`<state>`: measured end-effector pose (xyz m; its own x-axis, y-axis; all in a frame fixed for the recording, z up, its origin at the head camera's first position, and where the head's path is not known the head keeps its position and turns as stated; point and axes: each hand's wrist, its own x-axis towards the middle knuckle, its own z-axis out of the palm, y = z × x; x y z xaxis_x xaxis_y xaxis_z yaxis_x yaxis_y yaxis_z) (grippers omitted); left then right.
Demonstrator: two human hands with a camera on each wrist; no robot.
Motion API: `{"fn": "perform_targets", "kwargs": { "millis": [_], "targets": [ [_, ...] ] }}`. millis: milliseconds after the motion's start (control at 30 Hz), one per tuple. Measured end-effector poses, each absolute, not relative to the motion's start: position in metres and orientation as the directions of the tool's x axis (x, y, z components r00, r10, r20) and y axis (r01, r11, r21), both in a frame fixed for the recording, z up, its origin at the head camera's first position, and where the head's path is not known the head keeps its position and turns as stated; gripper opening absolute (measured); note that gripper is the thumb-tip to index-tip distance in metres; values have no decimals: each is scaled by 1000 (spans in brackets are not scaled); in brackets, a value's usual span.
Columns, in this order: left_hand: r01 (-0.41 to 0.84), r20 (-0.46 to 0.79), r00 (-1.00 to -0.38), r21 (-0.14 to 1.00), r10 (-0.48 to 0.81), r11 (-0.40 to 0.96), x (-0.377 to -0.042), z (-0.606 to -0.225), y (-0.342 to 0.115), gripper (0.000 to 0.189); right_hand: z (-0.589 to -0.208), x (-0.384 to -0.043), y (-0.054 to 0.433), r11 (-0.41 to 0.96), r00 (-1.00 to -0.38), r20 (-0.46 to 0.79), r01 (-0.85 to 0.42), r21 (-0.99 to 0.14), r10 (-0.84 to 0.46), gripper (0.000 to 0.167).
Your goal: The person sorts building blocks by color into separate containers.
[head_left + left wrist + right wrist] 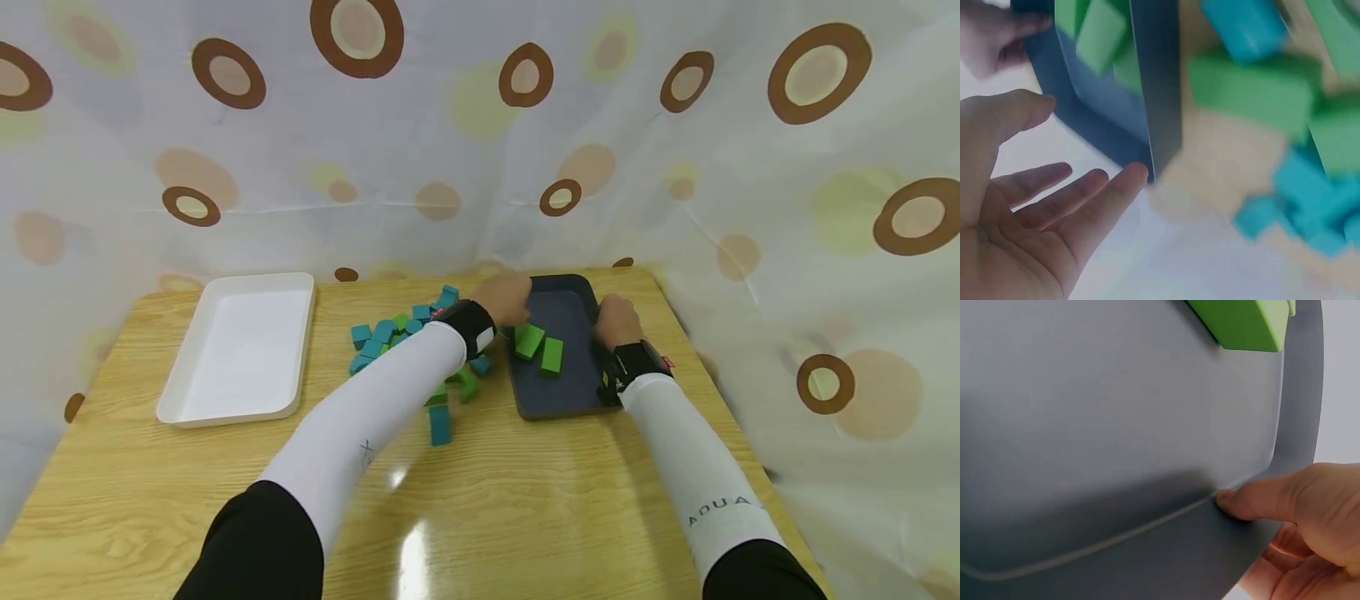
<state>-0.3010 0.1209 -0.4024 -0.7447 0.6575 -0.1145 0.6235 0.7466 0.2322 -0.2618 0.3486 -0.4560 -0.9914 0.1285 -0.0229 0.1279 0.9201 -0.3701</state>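
A dark grey tray (562, 398) holds several green blocks (551, 357). My right hand (618, 322) grips its right wall; in the right wrist view the thumb (1254, 500) presses on the inside while the other fingers go behind the wall. At the tray's far left corner is my left hand (504, 297). Its fingers (1100, 209) are spread and hold nothing in the left wrist view, with one fingertip at or very near the tray's corner. Blue and green blocks (384, 331) lie in a loose heap on the table beside the tray, partly hidden by my left forearm.
A white tray (236, 358) stands at the left of the wooden table (525, 517). One blue block (440, 425) lies at the heap's near end. A patterned curtain (450, 150) hangs behind the table and along its right side.
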Motion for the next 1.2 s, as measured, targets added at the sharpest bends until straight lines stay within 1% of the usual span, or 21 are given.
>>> {"fn": "perform_targets", "kwargs": {
  "millis": [133,300,400,500,667,733,800,967,1000,1033,1100,1133,1167,1200],
  "targets": [
    [587,-112,-781,203,614,784,-313,-378,87,15,-460,-263,348,922,-991,-12,130,-365,135,36],
    [500,-115,-834,253,539,828,-328,-358,43,23,-462,-261,350,922,-990,-9,133,-363,139,36],
    [450,-112,-862,279,495,848,-336,-354,21,27,-462,-259,351,920,-989,-16,141,-366,145,37],
    [415,-106,-883,282,458,865,-340,-353,3,27,-461,-259,350,918,-990,-20,140,-372,143,37],
    [361,-120,-902,319,415,876,-335,-356,-19,26,-460,-261,347,921,-990,-14,137,-366,141,36],
    [336,-150,-903,341,404,878,-335,-363,-25,24,-461,-263,347,923,-990,-11,138,-360,144,35],
    [315,-169,-905,351,391,882,-333,-372,-27,28,-463,-264,348,925,-989,-10,142,-353,148,34],
    [298,-197,-908,315,369,901,-332,-398,-30,40,-465,-265,349,926,-989,-18,144,-348,147,36],
    [290,-214,-907,305,362,907,-335,-405,-30,38,-465,-266,349,925,-989,-23,146,-349,148,37],
    [296,-220,-904,299,367,907,-333,-406,-31,33,-465,-266,349,924,-988,-26,149,-352,149,38],
    [320,-234,-890,287,390,903,-339,-421,-33,24,-465,-267,350,921,-987,-29,155,-358,155,39],
    [332,-250,-882,275,401,902,-346,-432,-34,22,-465,-267,350,921,-987,-31,157,-357,157,40],
    [355,-245,-877,254,414,900,-359,-450,-37,19,-466,-267,351,921,-987,-32,156,-357,155,40],
    [376,-241,-870,243,431,894,-375,-472,-40,20,-466,-267,351,922,-987,-32,156,-355,155,39]
  ]
}}
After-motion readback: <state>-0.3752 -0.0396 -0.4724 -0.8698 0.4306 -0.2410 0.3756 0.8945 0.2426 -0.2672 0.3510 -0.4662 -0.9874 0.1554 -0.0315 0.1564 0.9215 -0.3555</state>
